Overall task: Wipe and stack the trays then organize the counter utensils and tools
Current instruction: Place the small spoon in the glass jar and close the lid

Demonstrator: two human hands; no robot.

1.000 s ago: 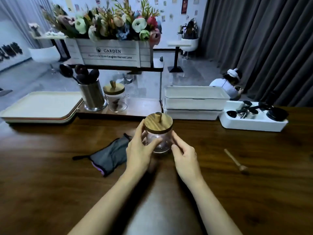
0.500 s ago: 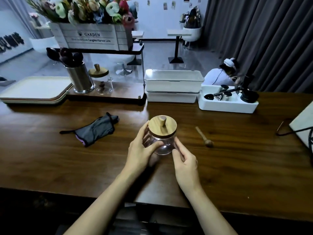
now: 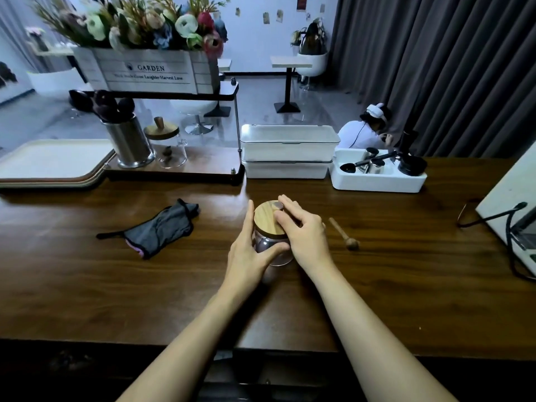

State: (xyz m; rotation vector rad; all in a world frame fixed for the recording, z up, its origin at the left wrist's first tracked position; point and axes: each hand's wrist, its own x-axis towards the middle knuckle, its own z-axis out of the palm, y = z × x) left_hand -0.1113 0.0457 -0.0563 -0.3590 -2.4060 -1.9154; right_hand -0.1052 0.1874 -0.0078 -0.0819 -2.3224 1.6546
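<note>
Two hands meet on the glass jar (image 3: pixel 282 258) mid-counter (image 3: pixel 406 285) in the head view: left hand (image 3: pixel 246 256) wraps its body, right hand (image 3: pixel 304 236) pinches the wooden lid (image 3: pixel 265 220) knob. Grey cloth (image 3: pixel 161 227) lies left, wooden dipper (image 3: pixel 343 232) right, stacked trays (image 3: pixel 52 163) far left.

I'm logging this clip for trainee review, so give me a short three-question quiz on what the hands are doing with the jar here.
1. True or false: the left hand grips the glass side of the jar.
2. What lies on the table just right of the jar? A) a cloth B) a wooden stick C) a spoon
3. Fill in: the right hand touches the jar's wooden ____.
Key: 1 true; 2 B; 3 lid.
</note>
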